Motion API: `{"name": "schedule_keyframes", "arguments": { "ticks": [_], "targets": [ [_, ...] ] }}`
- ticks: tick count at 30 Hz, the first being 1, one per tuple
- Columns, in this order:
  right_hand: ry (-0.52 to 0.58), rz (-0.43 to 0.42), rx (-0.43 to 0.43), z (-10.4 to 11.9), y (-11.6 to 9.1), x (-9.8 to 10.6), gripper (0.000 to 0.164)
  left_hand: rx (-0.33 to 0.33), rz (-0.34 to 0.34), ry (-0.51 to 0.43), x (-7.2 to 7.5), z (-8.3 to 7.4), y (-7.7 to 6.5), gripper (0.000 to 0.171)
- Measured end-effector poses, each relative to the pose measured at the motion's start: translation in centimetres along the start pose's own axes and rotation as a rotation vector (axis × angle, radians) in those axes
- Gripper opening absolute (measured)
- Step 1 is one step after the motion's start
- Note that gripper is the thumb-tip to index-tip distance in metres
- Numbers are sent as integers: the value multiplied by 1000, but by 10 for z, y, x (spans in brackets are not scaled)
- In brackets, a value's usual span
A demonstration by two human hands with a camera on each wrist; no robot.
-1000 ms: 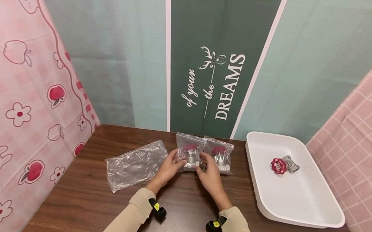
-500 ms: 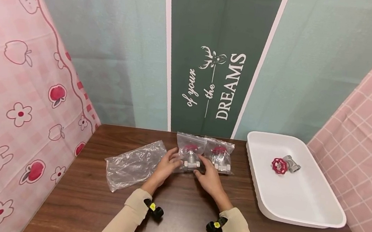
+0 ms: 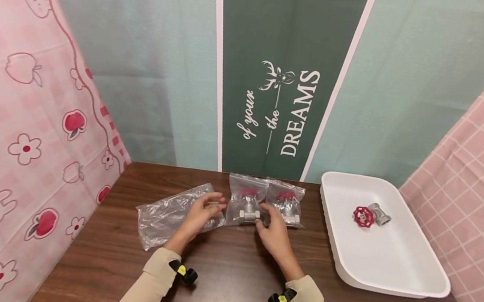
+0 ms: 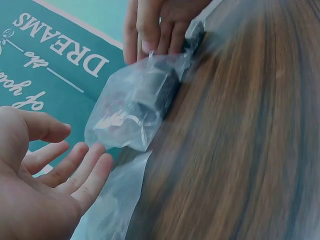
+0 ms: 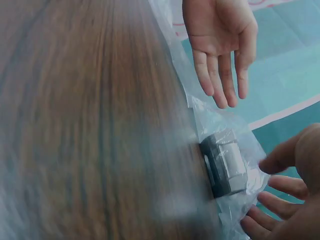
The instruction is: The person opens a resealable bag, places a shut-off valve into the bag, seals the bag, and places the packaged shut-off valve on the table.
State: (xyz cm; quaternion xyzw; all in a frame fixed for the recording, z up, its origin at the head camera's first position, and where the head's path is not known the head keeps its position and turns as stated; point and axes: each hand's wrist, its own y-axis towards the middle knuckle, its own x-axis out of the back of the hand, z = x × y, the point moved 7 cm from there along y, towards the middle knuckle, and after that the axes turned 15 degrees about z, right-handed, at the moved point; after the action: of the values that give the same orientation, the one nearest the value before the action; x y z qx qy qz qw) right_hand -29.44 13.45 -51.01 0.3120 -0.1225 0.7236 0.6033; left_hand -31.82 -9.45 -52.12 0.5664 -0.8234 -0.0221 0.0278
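A red-wheeled metal valve in a clear zip bag [image 3: 247, 203] lies between my hands. Its metal body shows through the plastic in the right wrist view [image 5: 227, 162]. My left hand [image 3: 200, 211] is held apart from this bag with loose, spread fingers, over one end of a flat clear plastic bag [image 3: 170, 218]. At the bagged valve's right edge is my right hand [image 3: 275, 229], thumb and fingers relaxed and parted around the bag's side. A second bagged valve [image 3: 289, 208] lies just to the right, partly behind the right fingers.
On the right stands a white tray [image 3: 385, 259] with an unbagged red-wheeled valve [image 3: 364, 217] in it. The wooden table [image 3: 225, 290] runs back to a green-and-teal cloth backdrop [image 3: 172, 87]. Pink patterned cloths hang on both sides.
My left hand has let go of the middle bagged valve and moved left over the flat bag. The right hand's fingers have loosened and stay beside the bagged valve.
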Motion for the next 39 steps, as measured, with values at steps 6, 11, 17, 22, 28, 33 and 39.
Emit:
{"name": "schedule_keyframes", "arguments": {
  "ticks": [6, 11, 17, 22, 28, 33, 39],
  "targets": [
    [66, -126, 27, 14, -8, 6, 28, 7, -28, 47, 20, 0, -10, 41],
    [201, -73, 50, 23, -11, -7, 22, 14, -56, 125, 35, -3, -17, 37],
    [308, 65, 24, 24, -14, -38, 23, 48, -100, 200, 52, -4, -24, 32],
    [390, 169, 8, 28, -18, -58, 25, 25, -153, 263, 66, -8, -29, 27],
    [458, 285, 16, 35, -21, -74, 22, 0, -208, 425, 81, -17, -34, 22],
    [480, 339, -11, 39, -21, -84, 22, 17, -253, 545, 93, -19, -35, 21],
    [538, 389, -57, 41, -16, -96, 22, 73, -257, 670, 106, -16, -35, 32]
  ]
}}
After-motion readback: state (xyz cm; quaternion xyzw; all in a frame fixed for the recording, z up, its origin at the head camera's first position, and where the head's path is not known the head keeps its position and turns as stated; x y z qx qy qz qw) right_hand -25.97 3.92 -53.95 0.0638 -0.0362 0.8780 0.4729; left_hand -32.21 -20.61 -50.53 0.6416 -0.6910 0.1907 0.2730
